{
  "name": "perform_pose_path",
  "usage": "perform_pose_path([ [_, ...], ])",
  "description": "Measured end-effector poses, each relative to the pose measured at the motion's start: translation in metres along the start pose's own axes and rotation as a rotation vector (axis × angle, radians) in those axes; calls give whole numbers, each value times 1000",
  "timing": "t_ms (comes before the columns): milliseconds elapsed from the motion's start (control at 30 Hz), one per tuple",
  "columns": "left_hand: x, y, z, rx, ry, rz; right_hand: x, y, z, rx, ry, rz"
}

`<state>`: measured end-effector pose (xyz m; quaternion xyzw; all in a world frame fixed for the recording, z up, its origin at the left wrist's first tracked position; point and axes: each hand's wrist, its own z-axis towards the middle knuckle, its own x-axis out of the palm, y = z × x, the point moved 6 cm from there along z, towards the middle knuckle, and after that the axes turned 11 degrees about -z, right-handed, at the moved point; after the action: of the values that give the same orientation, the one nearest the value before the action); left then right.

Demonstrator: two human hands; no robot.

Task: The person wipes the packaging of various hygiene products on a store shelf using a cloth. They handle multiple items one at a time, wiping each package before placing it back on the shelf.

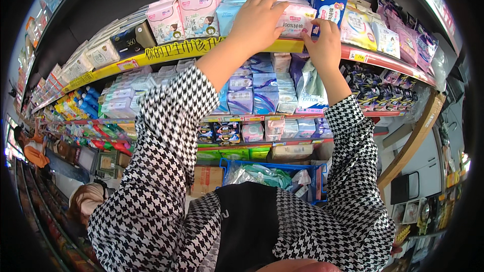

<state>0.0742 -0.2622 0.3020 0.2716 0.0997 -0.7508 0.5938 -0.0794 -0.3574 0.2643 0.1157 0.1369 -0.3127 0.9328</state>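
Observation:
On the upper shelf, a pale pink pack of sanitary pads (297, 19) stands between my two hands. My left hand (261, 19) wraps the pack's left side, fingers over the top and thumb against the front. At its lower right corner, my right hand (326, 39) has thumb and fingertips on the edge. To the left stand light blue packs (225, 17), partly covered by my left hand. Dark blue packs (328, 5) stand just right of the pink one. Below my right wrist hangs a grey-green cloth-like thing (313, 77); whether I hold it is unclear.
Yellow and red strips (177, 49) edge the upper shelf. Lower shelves carry more packs, among them purple ones (240, 100). A blue basket (224, 166) holding plastic bags sits below, beside a cardboard box (206, 181). A long cardboard piece (416, 136) leans at right. Another person (36, 151) is far left.

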Motion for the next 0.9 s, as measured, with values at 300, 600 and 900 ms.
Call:
perform_pose_path([
  [300,-86,19,-234,-567,-538,-119,-6,81,-96,-313,25,378],
  [600,-32,108,-363,-1211,-120,-209,162,148,-212,342,863,743],
  [900,14,141,-379,-1347,1,-404,213,188,-233,889,982,977],
])
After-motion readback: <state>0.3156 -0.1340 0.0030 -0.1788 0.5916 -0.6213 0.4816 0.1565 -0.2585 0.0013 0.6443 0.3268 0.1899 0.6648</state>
